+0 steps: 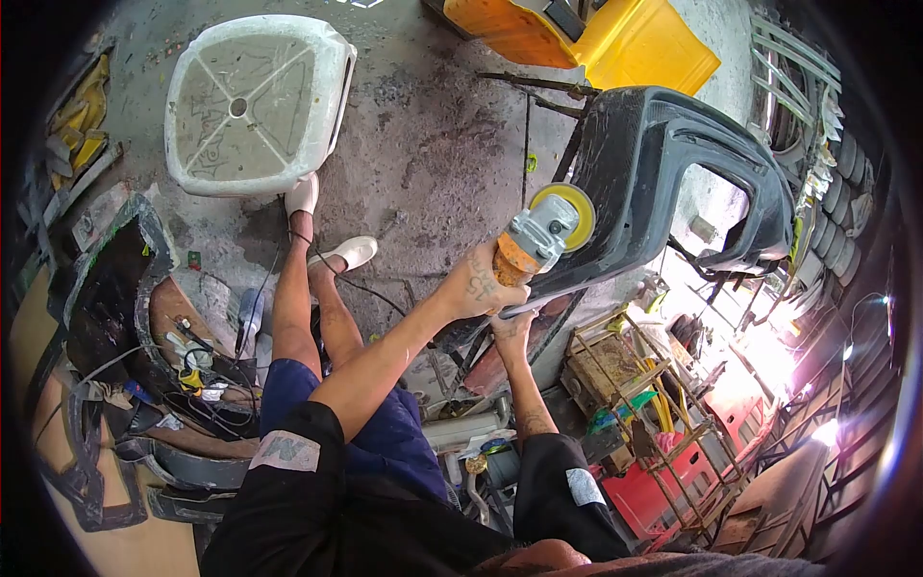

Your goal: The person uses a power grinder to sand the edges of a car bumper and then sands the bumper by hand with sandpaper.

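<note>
Grimy concrete floor (423,144) fills the workshop, cluttered along its left edge with black body panels (111,288) and a tangle of cables (192,370). Near the floor's top left corner a white plastic stool (255,101) lies tipped over, its hollow underside showing. Beside it rest the person's white shoes (351,252), legs stretched out.

Toward the middle, the left hand (471,284) is wrapped tight around the orange body of an angle grinder (538,236), whose yellow disc touches the near edge of a black bumper (673,163). Just below, the right hand (512,327) has its fingers curled shut at the bumper's lower edge; what they clasp cannot be told.

At the floor's top edge sits a yellow bin (639,43); its contents are out of view. Lower right, a wire-framed crate (615,370) holds coiled yellow hose (663,409), and a red crate (654,490) stands just beside it, its contents too unclear to tell.
</note>
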`<act>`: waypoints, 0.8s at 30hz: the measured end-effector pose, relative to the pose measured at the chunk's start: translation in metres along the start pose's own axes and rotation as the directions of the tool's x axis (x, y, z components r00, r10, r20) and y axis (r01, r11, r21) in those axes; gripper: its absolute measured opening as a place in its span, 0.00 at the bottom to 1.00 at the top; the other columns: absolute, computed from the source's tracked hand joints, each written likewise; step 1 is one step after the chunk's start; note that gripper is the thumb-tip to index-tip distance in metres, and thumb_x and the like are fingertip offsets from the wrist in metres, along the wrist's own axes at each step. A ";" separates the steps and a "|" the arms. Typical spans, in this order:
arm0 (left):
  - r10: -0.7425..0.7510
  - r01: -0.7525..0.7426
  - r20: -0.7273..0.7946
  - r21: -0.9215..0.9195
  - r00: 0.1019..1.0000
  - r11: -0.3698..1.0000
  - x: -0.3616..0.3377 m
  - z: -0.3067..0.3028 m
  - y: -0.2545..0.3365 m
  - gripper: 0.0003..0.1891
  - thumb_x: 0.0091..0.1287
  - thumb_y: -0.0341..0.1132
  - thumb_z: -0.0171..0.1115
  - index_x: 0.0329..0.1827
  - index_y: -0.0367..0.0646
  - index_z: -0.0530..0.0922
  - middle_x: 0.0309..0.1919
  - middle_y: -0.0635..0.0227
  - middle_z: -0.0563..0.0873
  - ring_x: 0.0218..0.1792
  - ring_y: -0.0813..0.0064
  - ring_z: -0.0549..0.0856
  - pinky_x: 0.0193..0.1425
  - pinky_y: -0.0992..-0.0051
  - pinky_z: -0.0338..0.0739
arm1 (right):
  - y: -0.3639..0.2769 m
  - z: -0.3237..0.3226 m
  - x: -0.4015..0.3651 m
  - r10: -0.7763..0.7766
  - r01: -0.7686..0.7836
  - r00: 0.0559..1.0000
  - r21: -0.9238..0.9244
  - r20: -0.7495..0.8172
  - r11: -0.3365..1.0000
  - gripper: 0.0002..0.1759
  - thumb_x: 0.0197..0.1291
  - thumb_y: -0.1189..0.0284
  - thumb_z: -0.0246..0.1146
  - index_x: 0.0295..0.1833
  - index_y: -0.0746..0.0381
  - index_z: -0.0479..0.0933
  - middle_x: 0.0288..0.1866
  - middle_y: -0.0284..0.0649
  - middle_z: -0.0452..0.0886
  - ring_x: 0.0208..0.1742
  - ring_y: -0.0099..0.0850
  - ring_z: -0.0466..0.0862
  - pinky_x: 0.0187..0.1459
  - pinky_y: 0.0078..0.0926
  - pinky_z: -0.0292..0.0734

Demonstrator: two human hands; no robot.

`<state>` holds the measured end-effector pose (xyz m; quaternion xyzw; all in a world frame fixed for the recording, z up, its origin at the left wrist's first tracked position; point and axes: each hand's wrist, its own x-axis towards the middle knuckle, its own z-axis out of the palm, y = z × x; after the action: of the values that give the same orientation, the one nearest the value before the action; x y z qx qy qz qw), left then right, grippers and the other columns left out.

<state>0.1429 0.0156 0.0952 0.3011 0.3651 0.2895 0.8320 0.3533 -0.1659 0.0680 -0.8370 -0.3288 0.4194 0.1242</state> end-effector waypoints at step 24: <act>-0.006 0.006 0.000 0.022 1.000 1.000 0.003 -0.002 0.007 0.27 0.53 0.35 0.78 0.57 0.35 0.83 0.40 0.68 0.89 0.41 0.75 0.86 0.53 0.70 0.82 | -0.003 0.003 -0.003 -0.003 0.004 0.997 0.018 -0.077 1.000 0.73 0.45 0.48 0.88 0.82 0.78 0.52 0.84 0.70 0.49 0.83 0.57 0.54 0.87 0.48 0.43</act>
<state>0.1414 0.0228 0.0974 0.3093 0.3694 0.2829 0.8294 0.3488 -0.1658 0.0693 -0.8508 -0.3212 0.3897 0.1453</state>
